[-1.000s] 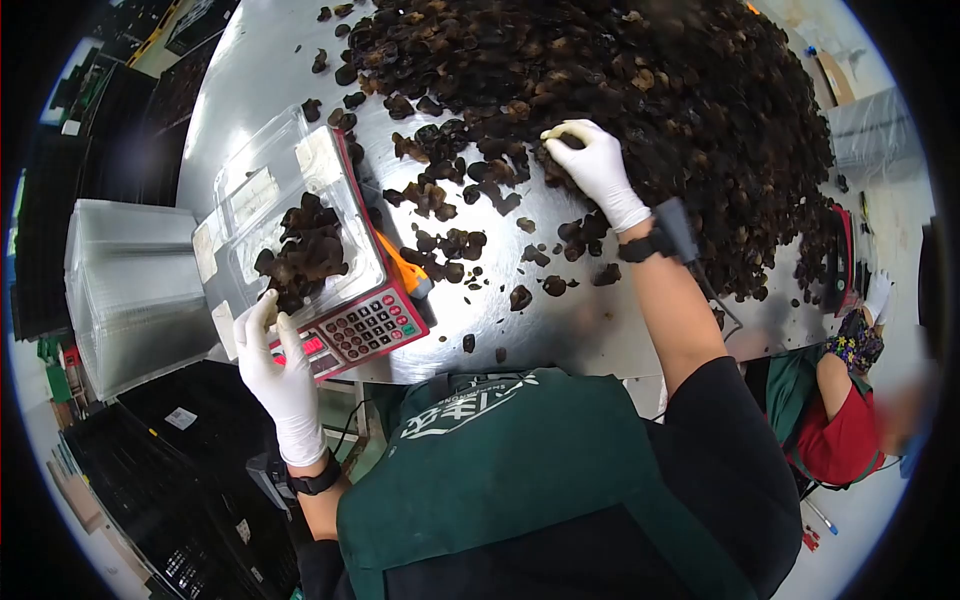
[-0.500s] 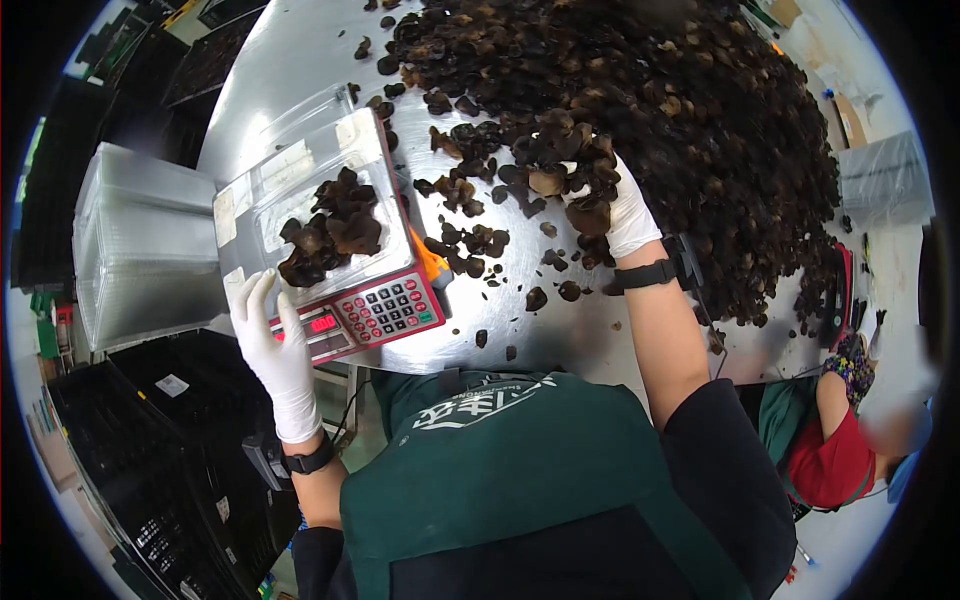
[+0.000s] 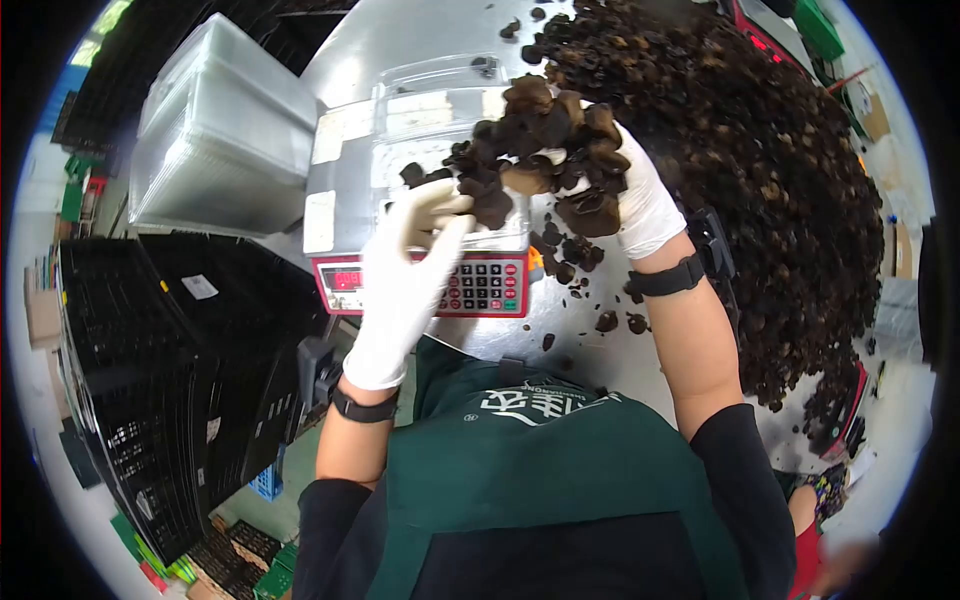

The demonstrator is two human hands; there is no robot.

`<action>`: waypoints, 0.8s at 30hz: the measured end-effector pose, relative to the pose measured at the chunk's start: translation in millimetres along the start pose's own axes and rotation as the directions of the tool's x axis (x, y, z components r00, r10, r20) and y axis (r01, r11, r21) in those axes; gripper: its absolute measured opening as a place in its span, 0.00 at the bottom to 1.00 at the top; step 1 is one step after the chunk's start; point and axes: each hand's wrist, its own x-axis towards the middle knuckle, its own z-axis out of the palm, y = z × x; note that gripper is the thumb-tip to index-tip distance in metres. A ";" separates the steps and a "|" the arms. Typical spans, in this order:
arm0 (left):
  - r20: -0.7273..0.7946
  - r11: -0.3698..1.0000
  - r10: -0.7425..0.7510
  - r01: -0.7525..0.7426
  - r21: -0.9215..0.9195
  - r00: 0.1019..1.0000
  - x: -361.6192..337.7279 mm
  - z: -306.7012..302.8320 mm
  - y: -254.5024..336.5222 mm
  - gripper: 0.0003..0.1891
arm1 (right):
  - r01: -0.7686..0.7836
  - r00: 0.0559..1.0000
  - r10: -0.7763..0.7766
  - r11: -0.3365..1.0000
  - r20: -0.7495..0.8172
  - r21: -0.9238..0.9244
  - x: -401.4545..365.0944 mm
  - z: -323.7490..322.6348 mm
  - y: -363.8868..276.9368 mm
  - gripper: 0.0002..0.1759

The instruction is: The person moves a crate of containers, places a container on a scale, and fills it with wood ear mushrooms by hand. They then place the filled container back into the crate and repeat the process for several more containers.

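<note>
My right hand (image 3: 648, 205), in a white glove, holds a bunch of dark brown wood ear mushrooms (image 3: 592, 212) over the right side of the scale. My left hand (image 3: 405, 265), also gloved, reaches over the scale's front edge. Its thumb and fingers are curved and apart, fingertips right at the mushrooms on the tray. The digital scale (image 3: 335, 270) has a red front with a keypad and a lit display. On its plate lies a clear plastic tray (image 3: 395, 155), partly hidden by my left hand and the mushrooms.
A large heap of wood ear mushrooms (image 3: 770, 200) covers the metal table's right side, with loose pieces (image 3: 570, 250) beside the scale. Stacked clear plastic trays (image 3: 225, 140) stand left. Black crates (image 3: 190, 330) are at lower left. Another person's red sleeve (image 3: 808, 555) shows at lower right.
My right hand has brought its bunch of mushrooms from the heap's edge leftward to the scale. My left hand has moved from the scale's left corner in over the tray. The view has turned.
</note>
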 end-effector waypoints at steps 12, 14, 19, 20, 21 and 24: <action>0.026 0.950 -0.290 0.291 -0.114 0.957 0.2 -15.4 -8.5 0.09 | -0.128 0.894 -0.135 0.836 -0.427 -0.533 43.9 40.6 22.3 0.20; -0.012 0.938 -0.332 0.329 -0.105 0.943 -3.8 -22.8 -12.4 0.09 | -0.128 0.946 -0.144 0.661 -0.292 -0.739 56.6 42.6 16.1 0.16; -0.106 0.940 -0.342 0.341 -0.026 0.934 -12.8 -33.2 -19.3 0.08 | 0.271 0.954 -0.077 -0.178 0.288 -0.946 86.3 23.3 47.1 0.17; -0.101 0.931 -0.365 0.365 -0.022 0.925 -14.4 -34.7 -23.0 0.09 | 0.229 0.973 0.101 -0.376 0.206 -0.898 86.4 17.4 47.9 0.21; -0.100 0.933 -0.360 0.360 -0.020 0.928 -16.5 -35.4 -26.6 0.09 | 0.266 0.962 0.115 -0.602 0.247 -0.753 85.3 10.5 54.8 0.26; -0.098 0.944 -0.331 0.329 -0.040 0.938 -22.0 -37.3 -36.2 0.10 | 0.237 0.967 0.083 -0.638 0.241 -0.732 85.3 15.6 57.1 0.28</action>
